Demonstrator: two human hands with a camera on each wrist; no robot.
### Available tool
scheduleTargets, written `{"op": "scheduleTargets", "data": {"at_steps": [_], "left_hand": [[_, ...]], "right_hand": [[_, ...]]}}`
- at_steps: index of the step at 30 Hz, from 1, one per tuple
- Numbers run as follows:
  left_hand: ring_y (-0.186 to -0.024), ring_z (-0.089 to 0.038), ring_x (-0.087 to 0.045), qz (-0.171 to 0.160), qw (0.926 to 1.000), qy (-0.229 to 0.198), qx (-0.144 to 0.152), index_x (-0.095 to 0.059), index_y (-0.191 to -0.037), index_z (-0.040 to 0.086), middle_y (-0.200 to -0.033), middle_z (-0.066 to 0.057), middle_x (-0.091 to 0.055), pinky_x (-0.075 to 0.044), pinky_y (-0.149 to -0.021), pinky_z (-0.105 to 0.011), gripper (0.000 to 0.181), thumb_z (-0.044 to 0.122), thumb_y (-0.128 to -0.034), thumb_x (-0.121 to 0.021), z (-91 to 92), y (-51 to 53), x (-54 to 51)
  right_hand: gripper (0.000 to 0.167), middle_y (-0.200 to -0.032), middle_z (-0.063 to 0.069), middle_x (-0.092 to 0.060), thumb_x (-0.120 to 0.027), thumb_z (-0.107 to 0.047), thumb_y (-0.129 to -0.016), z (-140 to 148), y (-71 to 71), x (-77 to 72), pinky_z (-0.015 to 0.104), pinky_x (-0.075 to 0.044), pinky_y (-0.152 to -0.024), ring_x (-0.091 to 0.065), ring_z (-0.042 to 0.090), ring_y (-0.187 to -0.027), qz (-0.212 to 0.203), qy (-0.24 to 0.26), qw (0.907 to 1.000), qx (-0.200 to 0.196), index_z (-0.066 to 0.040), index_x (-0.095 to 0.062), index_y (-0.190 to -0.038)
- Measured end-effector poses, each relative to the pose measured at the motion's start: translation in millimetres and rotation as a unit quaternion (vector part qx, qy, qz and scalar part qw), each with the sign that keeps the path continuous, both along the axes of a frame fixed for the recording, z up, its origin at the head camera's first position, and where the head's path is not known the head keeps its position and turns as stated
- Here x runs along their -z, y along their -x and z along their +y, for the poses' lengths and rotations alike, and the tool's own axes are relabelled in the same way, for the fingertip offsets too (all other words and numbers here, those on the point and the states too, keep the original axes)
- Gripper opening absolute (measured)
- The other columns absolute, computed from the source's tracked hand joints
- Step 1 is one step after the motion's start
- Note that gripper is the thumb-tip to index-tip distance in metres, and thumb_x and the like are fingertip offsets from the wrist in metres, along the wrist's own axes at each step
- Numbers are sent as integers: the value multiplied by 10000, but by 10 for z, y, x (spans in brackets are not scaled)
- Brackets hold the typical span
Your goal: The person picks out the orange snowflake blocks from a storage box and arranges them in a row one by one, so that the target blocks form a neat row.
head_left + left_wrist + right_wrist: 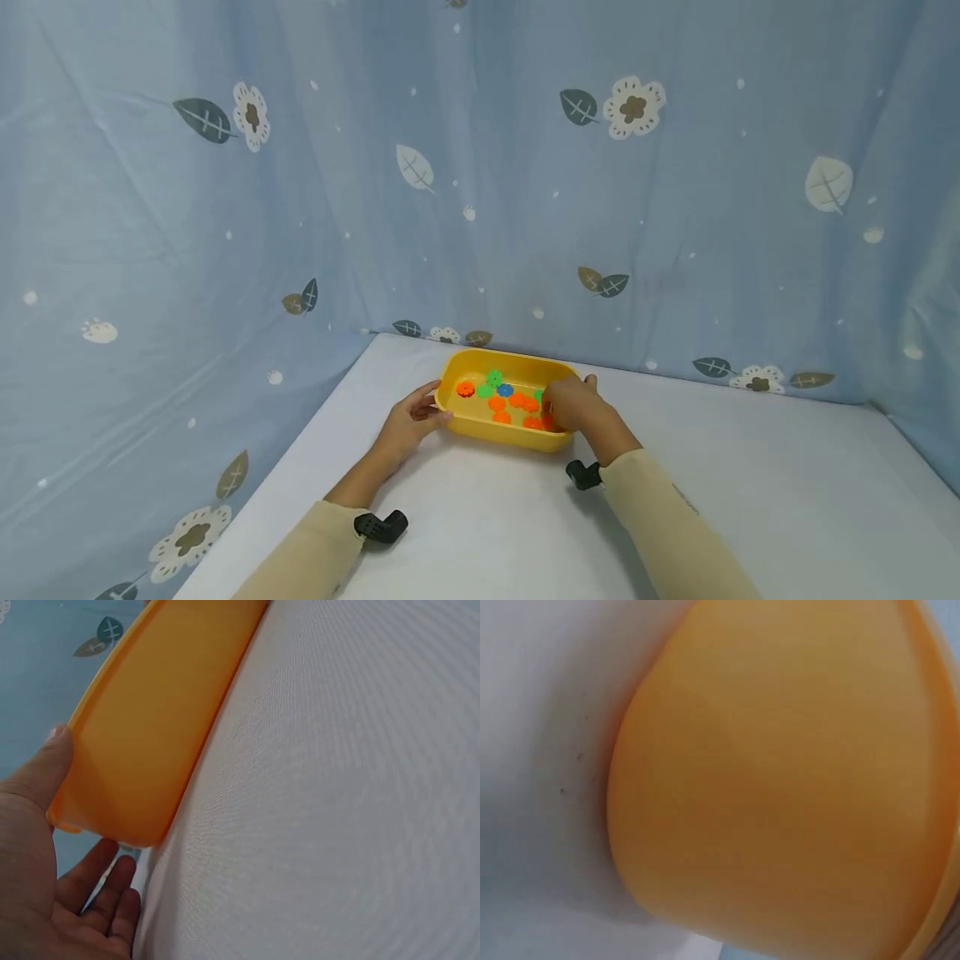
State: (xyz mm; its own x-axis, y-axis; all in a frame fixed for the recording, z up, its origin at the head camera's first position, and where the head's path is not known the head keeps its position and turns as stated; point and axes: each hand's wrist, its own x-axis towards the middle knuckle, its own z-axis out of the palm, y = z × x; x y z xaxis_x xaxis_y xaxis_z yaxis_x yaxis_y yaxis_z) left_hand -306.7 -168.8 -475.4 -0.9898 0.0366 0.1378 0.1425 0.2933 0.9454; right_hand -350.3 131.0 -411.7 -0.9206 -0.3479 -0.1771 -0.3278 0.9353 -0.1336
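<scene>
Yellow tub [510, 436], just one of it, is sitting on the white-covered table [487, 525] close to the far edge, and it's a lot nearer the far left corner than the far right one. Inside I count eleven little flower-shaped pieces that I can make out: seven orange pieces [497, 403], three green pieces [495, 378] and a single blue piece [505, 390]. Could be more, since some overlap and the hand covers part of that end. Most of the orange ones are bunched from the middle toward the right end, one sits off by itself near the left end, and the blue one is next to the greens around the middle. Two hands on the job: the left hand [405, 425] has its grip round the tub's near left corner, thumb on the rim along the near side and the other fingers around the short end, loosely bent. The right hand [579, 406] reaches over the right end and dips down inside among the pieces, but its fingertips are hidden, so I honestly can't tell whether that grip is pinching anything. The right wrist view is basically all tub wall. Also two beige sleeves [667, 517], two black gadgets [381, 527], one at each wrist, and a blue patterned curtain [480, 167] hanging beyond the table's far edge.
</scene>
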Motion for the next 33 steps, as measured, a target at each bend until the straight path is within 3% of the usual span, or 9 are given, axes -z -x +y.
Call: {"op": "scheduleTargets", "data": {"at_steps": [6, 13, 18, 21, 25, 31, 33], "left_hand": [[-1052, -219, -592, -32, 10000, -6, 68, -500, -1435, 223, -1219, -61, -637, -507, -901, -388, 705, 349, -811, -801, 0, 29, -7], [-1066, -208, -588, -9, 10000, 54, 42, -506, -1426, 276, -1249, -48, -624, -488, -935, -400, 685, 338, -811, -802, 9, 31, -7], [-1066, -207, -587, 16, 10000, 30, 75, -494, -1433, 265, -1257, -59, -620, -487, -934, -404, 690, 338, -817, -795, -15, 16, 4], [-1067, -210, -583, 8, 9999, 70, 134, -489, -1435, 270, -1258, -55, -620, -490, -929, -401, 694, 349, -816, -793, -2, 20, -4], [-1073, -209, -583, 14, 9996, 155, 214, -487, -1438, 268, -1262, -52, -619, -491, -926, -392, 710, 381, -808, -792, -4, 42, 3], [-1070, -210, -589, -25, 9997, 153, 169, -493, -1437, 262, -1250, -44, -626, -493, -924, -403, 696, 371, -816, -789, -28, 53, 2], [-1075, -214, -587, -54, 9997, 141, 187, -486, -1441, 261, -1259, -48, -623, -489, -928, -408, 693, 368, -824, -783, -33, 49, -4]], "right_hand": [[174, -685, -55, -590, -757, -48, -810, -13, 8, -25, 557, -263, -894, -502, 209, -774, 75, 59, 10000, 10, -180, -669, -739], [144, -769, -70, -610, -752, -62, -825, 6, 11, -3, 539, -284, -868, -512, 197, -800, 266, 98, 9996, -95, -194, -697, -847], [104, -783, -92, -626, -744, -95, -839, 35, 29, 37, 545, -261, -869, -533, 172, -808, 431, 831, 9956, -22, -198, -726, -844], [69, -757, -93, -612, -749, -137, -850, 110, 12, 44, 553, -238, -885, -538, 165, -797, 537, 1507, 9870, 132, -197, -720, -830], [48, -765, -68, -612, -738, -183, -876, 210, -31, 31, 551, -250, -897, -546, 185, -788, 690, 2267, 9711, 280, -177, -719, -920], [164, -884, -24, -662, -710, -216, -903, 364, -101, -19, 558, -265, -941, -576, 239, -881, 854, 2985, 9494, 463, -152, -705, -1054], [175, -906, -1, -671, -704, -219, -908, 426, -124, -40, 531, -345, -911, -586, 240, -880, 885, 3147, 9435, 535, -144, -701, -1067]]}}
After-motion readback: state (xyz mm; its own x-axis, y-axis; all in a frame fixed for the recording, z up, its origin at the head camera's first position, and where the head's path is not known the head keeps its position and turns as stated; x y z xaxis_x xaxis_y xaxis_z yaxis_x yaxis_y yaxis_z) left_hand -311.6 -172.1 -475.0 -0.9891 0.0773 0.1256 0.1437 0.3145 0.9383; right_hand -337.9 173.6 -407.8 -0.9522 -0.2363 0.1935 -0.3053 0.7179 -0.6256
